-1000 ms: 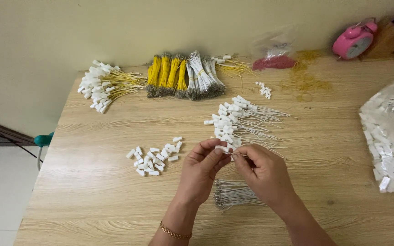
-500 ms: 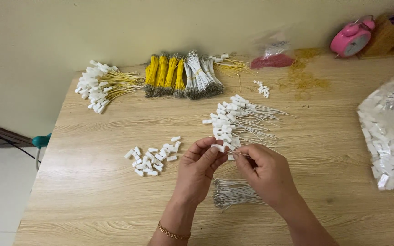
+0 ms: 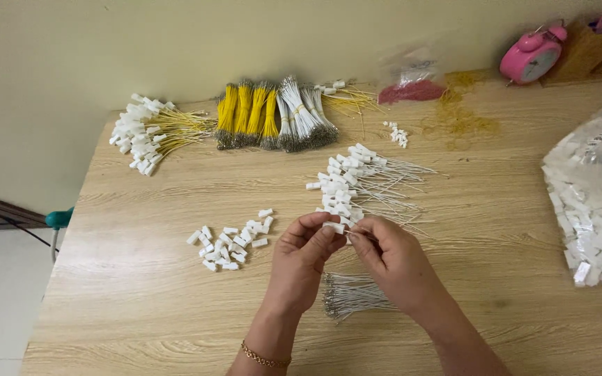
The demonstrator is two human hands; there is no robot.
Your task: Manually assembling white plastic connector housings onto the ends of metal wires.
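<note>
Left hand [image 3: 301,261] pinches a small white connector [image 3: 334,226] between thumb and fingertips, fingers closed on it. Right hand [image 3: 393,259] meets it from the other side, thumb and forefinger pressed together on what looks like a thin white wire [image 3: 358,233]; the wire's end at the connector is too small to make out. The connector sits at the point where the two sets of fingertips come together, raised just off the wooden table [image 3: 141,292].

Landmark: the held connector.
- Just beyond it, nearly touching in view: a heap of finished white wires with connectors [image 3: 357,184], leads fanning away to the right.
- To its left, near: a loose scatter of white connectors [image 3: 231,238] lying flat on the table.
- Below it, under the right wrist: a bundle of bare white wires [image 3: 353,294].
- Far beyond, at the wall edge: bundles of yellow wires [image 3: 249,115] beside bundles of white wires [image 3: 301,118]; further left, a pile of yellow leads with white connectors [image 3: 149,131].
- Well to the right: a clear bag of white parts [image 3: 593,202].
- Far upper right: a pink alarm clock [image 3: 532,56] and a small bag of red pieces [image 3: 411,87].

A thin gold bracelet [image 3: 265,358] sits on the left wrist.
</note>
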